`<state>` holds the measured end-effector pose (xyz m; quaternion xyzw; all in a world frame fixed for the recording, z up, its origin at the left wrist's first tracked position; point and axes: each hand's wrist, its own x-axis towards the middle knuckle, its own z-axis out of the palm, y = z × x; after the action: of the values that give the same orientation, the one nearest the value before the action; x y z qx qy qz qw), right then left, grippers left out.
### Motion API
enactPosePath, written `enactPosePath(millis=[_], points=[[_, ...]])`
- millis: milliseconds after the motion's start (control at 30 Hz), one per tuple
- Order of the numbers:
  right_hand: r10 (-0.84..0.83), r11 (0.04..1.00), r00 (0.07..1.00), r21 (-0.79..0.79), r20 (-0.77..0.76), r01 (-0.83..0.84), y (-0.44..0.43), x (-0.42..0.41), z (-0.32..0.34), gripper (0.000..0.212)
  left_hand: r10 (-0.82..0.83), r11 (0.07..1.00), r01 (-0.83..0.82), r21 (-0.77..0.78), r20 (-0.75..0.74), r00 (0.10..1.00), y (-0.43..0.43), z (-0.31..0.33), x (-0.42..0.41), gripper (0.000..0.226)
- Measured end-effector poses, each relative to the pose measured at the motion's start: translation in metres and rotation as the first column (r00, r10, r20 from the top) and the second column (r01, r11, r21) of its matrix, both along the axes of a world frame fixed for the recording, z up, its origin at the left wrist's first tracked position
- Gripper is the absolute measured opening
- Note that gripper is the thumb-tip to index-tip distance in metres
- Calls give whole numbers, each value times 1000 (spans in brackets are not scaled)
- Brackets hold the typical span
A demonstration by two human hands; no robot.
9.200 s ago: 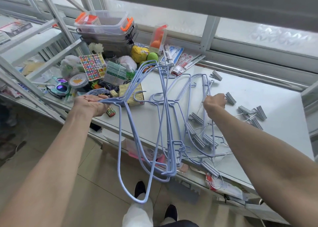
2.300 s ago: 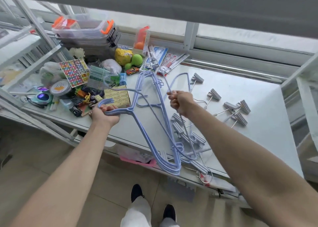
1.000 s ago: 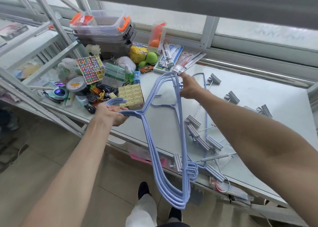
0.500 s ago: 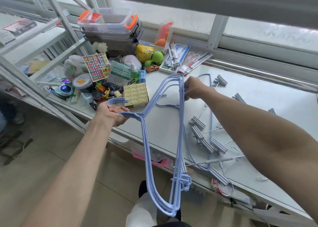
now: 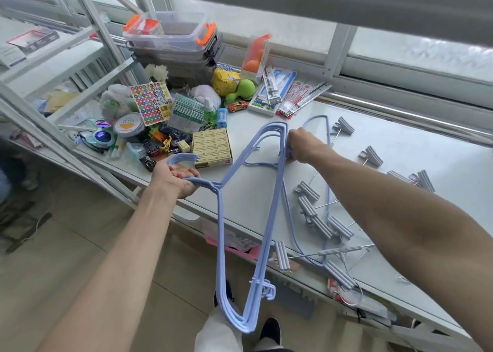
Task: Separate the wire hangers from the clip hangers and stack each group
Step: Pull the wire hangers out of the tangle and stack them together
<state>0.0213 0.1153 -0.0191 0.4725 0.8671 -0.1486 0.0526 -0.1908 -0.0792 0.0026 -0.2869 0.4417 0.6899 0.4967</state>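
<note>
Hanging off the near edge of the white table [image 5: 400,165], the bundle of blue wire hangers [image 5: 220,234] dangles toward the floor, its low end nearest the camera, above the person's shoes. Left hand [image 5: 174,179] is clenched round the bunched necks just below the hooks, hooks poking out toward a yellow box [image 5: 212,147]. Right hand [image 5: 298,147] is closed on the bundle's far end, up over the tabletop — fingers wrapped, no gap showing.

Further in, grey clip hangers [image 5: 324,226] lie scattered across the table, not stacked; several more sit well apart toward the right edge. One loose wire hanger [image 5: 326,181] lies flat on the table among them, its wire running between and over the clips.

Risks, as a judgement: the bundle is mostly unsupported beyond the edge, so a slack left grip could let hangers fan out or slide to the floor. The small hooks near the bundle's low end could snag each other or the table edge when it is lifted. Dragging the loose hanger out could catch a clip hanger's wire and pull it off — one near-edge clip hanger [image 5: 281,255] already overhangs. Left-side clutter — toy cars, sticker sheet, storage bins — sits close to the left hand; a swing could knock it.
</note>
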Motion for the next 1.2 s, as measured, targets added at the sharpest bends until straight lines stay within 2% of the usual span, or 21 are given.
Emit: enactPosePath(millis=[100, 233, 300, 333, 400, 500, 700, 967, 1200], points=[[-39, 999, 998, 1, -46, 39, 0, -2, -4, 9, 8, 1000, -9, 21, 20, 1000, -2, 0, 2, 49], [-234, 968, 961, -121, -145, 218, -4, -2, -8, 15, 13, 1000, -14, 16, 19, 1000, -1, -3, -2, 48], [-315, 942, 937, -169, -149, 290, -9, -2, -9, 13, 34, 999, -34, 20, 20, 999, -1, 1, -6, 51], [-333, 933, 934, -192, -130, 306, -11, -3, -9, 20, 49, 998, -49, 26, 23, 999, -1, 3, -9, 56], [-296, 927, 953, -257, -58, 272, -20, -4, -7, 26, 70, 996, -71, 47, 24, 997, -1, 9, -15, 62], [-192, 925, 980, -324, 58, 200, -33, -9, -9, 18, 101, 993, -103, 65, 29, 994, -2, 14, -25, 61], [-131, 957, 991, -257, 23, 132, -44, -9, -8, 13, 198, 976, -199, 86, 28, 980, -4, 17, -33, 57], [-298, 947, 940, -171, -164, 270, -39, 1, -21, 26, 198, 973, -196, 124, -5, 980, -3, 25, -16, 60], [-441, 894, 849, -222, -291, 389, -34, 2, -25, 31, 156, 975, -146, 165, -49, 987, -2, 18, -19, 62]])
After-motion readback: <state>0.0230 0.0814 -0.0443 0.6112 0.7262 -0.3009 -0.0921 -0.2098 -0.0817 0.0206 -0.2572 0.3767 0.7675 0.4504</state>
